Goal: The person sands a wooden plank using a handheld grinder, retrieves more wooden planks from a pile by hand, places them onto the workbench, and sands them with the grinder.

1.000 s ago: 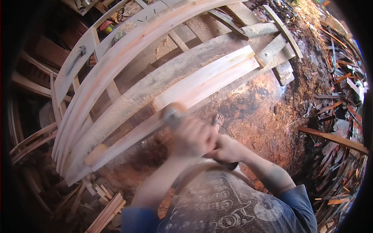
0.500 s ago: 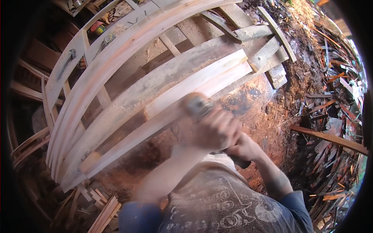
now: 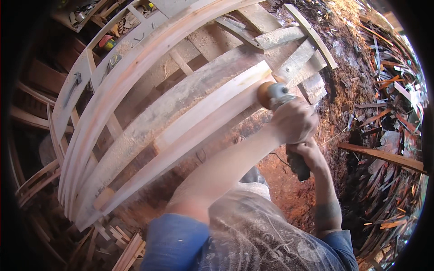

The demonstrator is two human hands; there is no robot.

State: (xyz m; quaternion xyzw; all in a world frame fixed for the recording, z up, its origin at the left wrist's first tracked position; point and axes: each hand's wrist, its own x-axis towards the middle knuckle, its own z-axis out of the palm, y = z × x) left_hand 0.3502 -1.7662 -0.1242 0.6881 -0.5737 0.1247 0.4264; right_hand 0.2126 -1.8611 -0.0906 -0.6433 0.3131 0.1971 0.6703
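An angle grinder with a round brownish disc is in my two hands. My left hand is closed around its front part, just behind the metal head. Behind it, my right hand wraps the body, whose black rear end points back toward me. The disc is at the far right end of a pale curved plank, seemingly touching its near edge. A second pale strip runs alongside the plank.
A dusty curved timber and a long bent board lie beyond the plank. A clamp is at the left. Wood scraps pile up on the right, with a long brown board among them. Reddish sawdust covers the ground.
Both hands have moved the grinder right and away from me, from the plank's middle to its far right end. The view has shifted slightly.
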